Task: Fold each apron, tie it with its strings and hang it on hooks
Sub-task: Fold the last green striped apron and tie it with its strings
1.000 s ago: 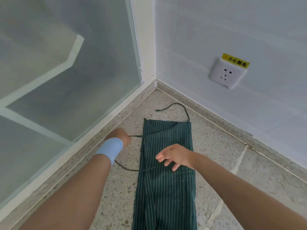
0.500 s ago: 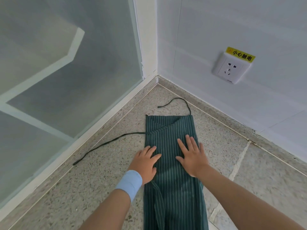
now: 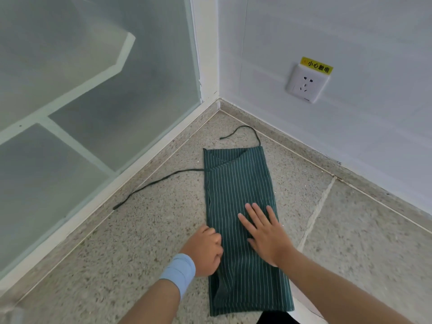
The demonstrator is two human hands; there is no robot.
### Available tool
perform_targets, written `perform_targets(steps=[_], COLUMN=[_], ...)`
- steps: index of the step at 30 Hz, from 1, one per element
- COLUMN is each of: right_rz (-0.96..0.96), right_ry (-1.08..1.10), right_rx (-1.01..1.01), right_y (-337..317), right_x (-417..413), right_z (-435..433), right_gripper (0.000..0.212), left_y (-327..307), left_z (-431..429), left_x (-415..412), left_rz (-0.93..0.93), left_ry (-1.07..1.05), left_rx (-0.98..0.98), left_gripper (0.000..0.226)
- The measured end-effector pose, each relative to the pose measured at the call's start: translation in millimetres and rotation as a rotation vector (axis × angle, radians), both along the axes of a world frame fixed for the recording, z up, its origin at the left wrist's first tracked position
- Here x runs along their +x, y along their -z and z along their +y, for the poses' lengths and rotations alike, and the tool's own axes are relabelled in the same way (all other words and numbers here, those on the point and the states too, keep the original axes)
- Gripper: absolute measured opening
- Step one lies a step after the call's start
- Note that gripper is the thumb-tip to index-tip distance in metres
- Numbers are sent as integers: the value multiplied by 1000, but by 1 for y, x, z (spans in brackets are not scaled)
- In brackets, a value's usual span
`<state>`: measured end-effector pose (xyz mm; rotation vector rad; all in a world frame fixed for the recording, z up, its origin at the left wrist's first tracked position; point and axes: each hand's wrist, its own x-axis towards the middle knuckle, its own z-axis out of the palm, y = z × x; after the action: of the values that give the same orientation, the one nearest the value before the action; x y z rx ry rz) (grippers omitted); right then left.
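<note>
The flat right hand (image 3: pixel 264 232) is pressing the folded green striped cloth apron (image 3: pixel 236 183) while the curled left hand (image 3: pixel 205 251) is gripping its edge.

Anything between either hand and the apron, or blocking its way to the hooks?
Nothing between: the right hand lies flat on the apron, the left hand sits curled at its left edge, grip unclear. No hooks are in view, so that path cannot be judged.

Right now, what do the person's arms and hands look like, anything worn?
Both forearms are bare, no sleeves in view. A light blue wristband circles the left wrist. The left hand and right hand show no gloves or visible rings.
</note>
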<state>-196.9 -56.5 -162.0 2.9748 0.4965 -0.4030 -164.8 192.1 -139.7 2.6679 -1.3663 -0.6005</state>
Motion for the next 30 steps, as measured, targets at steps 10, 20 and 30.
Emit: perform_targets(steps=[10,20,30], right_rz=[109,226,59], right_ry=[-152,-118,129], right_rx=[-227,-134,-20], right_y=[-31,-30,-27], right_x=[-69,-153,-174], right_z=[-18,-37,-27], right_gripper=[82,99,27], left_y=[-11,7,2], left_z=[-13,-21,-4], left_x=[-62,-115,-136], left_rz=[130,28,54], left_ry=[-170,-29,-72], left_rx=[51,235,262], left_gripper=[61,82,98])
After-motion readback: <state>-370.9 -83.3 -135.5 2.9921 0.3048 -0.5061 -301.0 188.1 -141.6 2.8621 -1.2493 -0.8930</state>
